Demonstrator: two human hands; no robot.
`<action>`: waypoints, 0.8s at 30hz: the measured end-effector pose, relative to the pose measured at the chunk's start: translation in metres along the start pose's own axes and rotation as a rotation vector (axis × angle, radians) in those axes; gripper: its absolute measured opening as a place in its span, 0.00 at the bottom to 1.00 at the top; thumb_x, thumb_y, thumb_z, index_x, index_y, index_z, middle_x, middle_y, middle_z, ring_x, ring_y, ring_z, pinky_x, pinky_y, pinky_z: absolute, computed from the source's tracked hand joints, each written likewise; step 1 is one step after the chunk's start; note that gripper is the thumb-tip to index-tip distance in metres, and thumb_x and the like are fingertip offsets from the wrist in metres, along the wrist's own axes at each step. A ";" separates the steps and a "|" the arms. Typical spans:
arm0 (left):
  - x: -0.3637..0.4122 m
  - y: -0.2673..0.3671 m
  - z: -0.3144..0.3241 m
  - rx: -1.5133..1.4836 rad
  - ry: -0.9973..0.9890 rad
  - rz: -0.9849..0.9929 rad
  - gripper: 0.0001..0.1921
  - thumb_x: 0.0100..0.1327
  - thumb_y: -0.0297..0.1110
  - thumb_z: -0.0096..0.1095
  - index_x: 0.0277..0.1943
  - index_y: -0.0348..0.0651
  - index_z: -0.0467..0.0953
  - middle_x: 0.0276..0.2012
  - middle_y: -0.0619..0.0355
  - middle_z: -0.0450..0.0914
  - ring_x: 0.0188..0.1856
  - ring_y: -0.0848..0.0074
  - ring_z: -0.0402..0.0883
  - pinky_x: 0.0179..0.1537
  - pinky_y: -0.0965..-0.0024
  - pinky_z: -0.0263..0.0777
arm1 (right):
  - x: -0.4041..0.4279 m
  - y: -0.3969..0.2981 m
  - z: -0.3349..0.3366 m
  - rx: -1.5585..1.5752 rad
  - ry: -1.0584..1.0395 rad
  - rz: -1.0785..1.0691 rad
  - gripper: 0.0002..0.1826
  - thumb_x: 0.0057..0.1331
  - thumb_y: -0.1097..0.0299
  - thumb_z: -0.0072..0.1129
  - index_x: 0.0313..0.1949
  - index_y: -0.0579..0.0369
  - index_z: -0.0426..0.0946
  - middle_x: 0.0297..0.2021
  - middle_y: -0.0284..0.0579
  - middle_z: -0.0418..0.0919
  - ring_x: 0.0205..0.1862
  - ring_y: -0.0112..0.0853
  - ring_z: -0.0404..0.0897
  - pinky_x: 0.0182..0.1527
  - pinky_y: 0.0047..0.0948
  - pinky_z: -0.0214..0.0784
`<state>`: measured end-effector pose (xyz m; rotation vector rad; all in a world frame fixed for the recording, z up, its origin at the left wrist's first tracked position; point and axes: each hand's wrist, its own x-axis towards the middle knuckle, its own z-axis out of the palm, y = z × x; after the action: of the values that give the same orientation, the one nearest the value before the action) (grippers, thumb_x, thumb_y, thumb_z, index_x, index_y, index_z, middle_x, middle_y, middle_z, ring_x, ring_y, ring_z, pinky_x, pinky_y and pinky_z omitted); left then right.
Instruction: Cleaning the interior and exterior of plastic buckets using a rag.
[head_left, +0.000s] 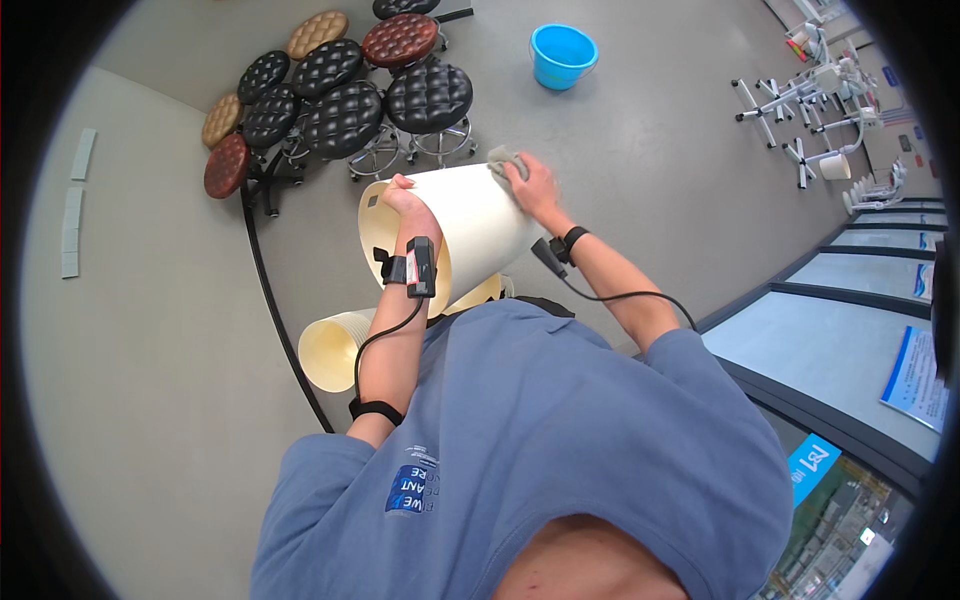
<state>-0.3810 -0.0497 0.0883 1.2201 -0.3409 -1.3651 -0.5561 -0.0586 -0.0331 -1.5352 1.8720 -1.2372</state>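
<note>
A large cream plastic bin (484, 217) lies on its side in front of me, its open mouth facing left. My left hand (409, 199) reaches into the mouth and grips the rim and wall, thumb on the outside. In my right hand (536, 184) is a grey cloth (506, 163), pressed against the bin's outer wall near its base end. Behind my left forearm, a nested stack of similar cream bins (330, 352) lies sideways on the floor. Part of another cream bin (476, 294) shows below the held one, mostly hidden by it and my shirt.
Several round tufted stools (345, 120) on wheeled chrome bases crowd the wall at upper left. A blue bucket (562, 56) stands on the grey floor ahead. White wheeled stands (802, 105) line the far right, near a small white bin (835, 167). Dark-framed glass panels (810, 322) run along the right.
</note>
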 end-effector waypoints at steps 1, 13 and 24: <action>0.000 0.002 0.007 -0.051 0.097 -0.078 0.10 0.46 0.44 0.43 0.23 0.48 0.58 0.26 0.61 0.65 0.29 0.68 0.65 0.39 0.68 0.61 | -0.008 -0.011 0.006 0.079 -0.013 -0.018 0.20 0.58 0.58 0.54 0.42 0.61 0.75 0.37 0.58 0.77 0.42 0.49 0.77 0.45 0.37 0.68; 0.055 -0.009 0.004 -0.406 0.235 -0.254 0.12 0.30 0.37 0.45 0.21 0.44 0.57 0.25 0.56 0.67 0.27 0.61 0.68 0.35 0.66 0.65 | -0.031 -0.094 0.026 0.461 -0.146 -0.196 0.16 0.58 0.63 0.52 0.41 0.62 0.73 0.34 0.57 0.77 0.37 0.48 0.77 0.41 0.34 0.68; 0.006 0.031 0.020 -0.105 0.766 -0.025 0.12 0.34 0.39 0.52 0.19 0.42 0.62 0.22 0.53 0.70 0.24 0.65 0.65 0.31 0.67 0.62 | -0.008 -0.005 0.022 0.045 -0.099 0.059 0.19 0.60 0.57 0.50 0.41 0.60 0.74 0.38 0.57 0.77 0.41 0.50 0.76 0.44 0.40 0.67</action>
<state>-0.3787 -0.0715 0.1187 1.5534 0.2829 -0.8327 -0.5341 -0.0590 -0.0422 -1.4796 1.8013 -1.1485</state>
